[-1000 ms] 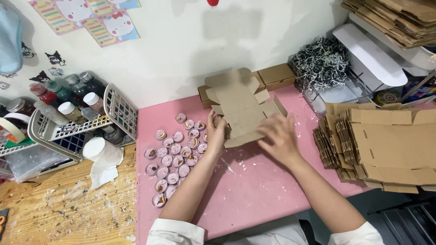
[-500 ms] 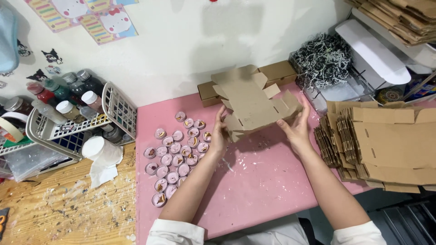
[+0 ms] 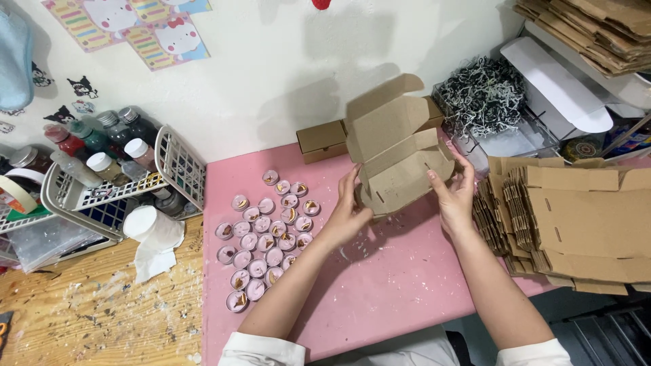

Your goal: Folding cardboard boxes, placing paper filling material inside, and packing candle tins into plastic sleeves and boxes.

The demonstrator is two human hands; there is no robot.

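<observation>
Hands frame a half-folded cardboard box (image 3: 400, 159) above the pink mat (image 3: 380, 291), the left hand (image 3: 349, 213) with fingers curled against its left wall, the right hand (image 3: 456, 193) with fingers spread flat on its right wall, small pink tealights (image 3: 268, 234) clustered leftward, flat cardboard blanks (image 3: 576, 224) stacked rightward, shredded paper (image 3: 485, 95) behind.

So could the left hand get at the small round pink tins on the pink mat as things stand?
Probably yes. The left hand is pressed against the half-folded brown cardboard box, but the small round pink tins lie in the open just beside it on the pink mat, with nothing between; it would have to let go first.
</observation>
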